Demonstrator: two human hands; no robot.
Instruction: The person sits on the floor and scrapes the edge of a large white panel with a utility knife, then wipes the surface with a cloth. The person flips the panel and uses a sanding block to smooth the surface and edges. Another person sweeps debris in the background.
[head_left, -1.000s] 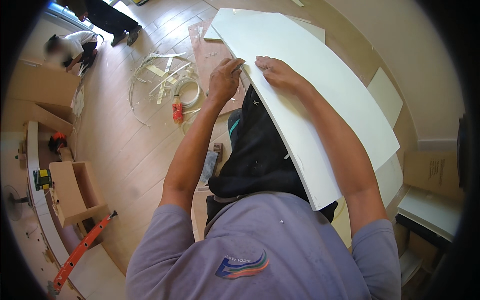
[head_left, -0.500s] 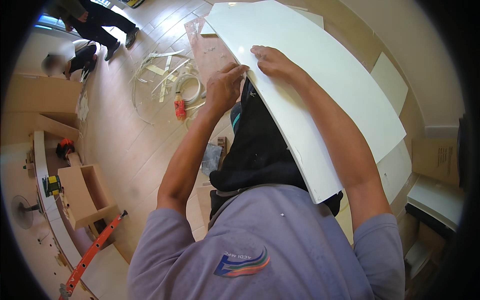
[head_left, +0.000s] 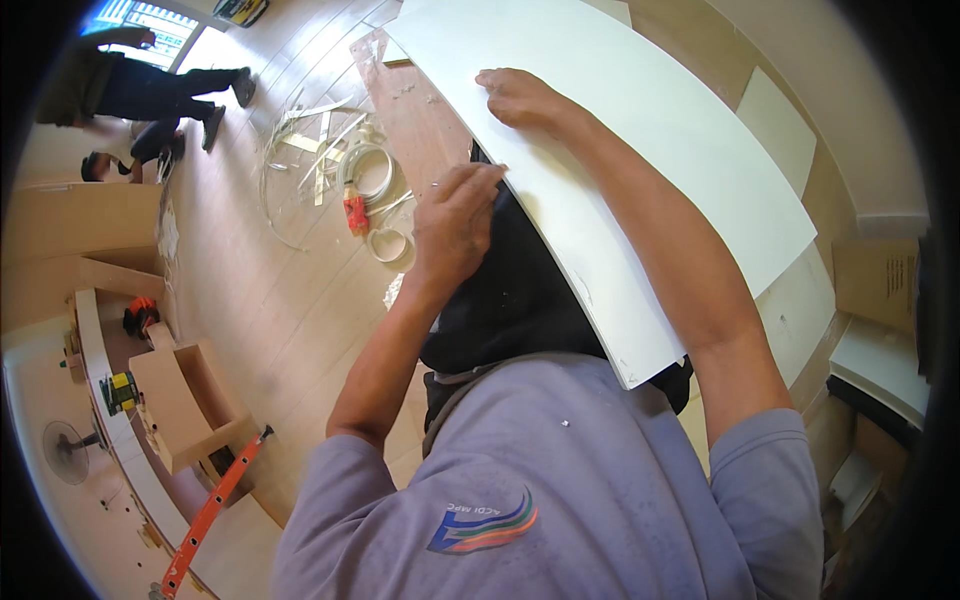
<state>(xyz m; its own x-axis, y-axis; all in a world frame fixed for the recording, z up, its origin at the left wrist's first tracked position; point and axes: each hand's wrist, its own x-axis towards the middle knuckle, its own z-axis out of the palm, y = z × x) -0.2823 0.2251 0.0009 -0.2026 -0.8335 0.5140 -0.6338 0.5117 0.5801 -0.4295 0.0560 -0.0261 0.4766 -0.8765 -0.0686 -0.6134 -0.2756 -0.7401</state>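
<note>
A large white panel point(head_left: 690, 160) with a curved far edge lies across my lap, its straight edge running towards me on the left. My left hand point(head_left: 458, 225) is closed, thumb and fingers pressed together at that straight edge. Whatever may be between its fingertips is too small to make out. Farther along, my right hand point(head_left: 528, 103) rests on the panel's white face near the same edge, its fingers curled in. What these fingers may hold is hidden. Small chips mark the panel's near corner.
On the floor ahead lie a coil of white strip point(head_left: 370, 172), loose offcuts and a red-labelled bottle point(head_left: 355, 215). A reddish board point(head_left: 410, 95) lies under the panel. Left are an orange level point(head_left: 215, 510) and an open wooden box point(head_left: 190, 400). Two people are at the far left.
My left hand has slid along the panel's edge towards me. My right hand has shifted slightly away and left. The standing person at the far left has moved left.
</note>
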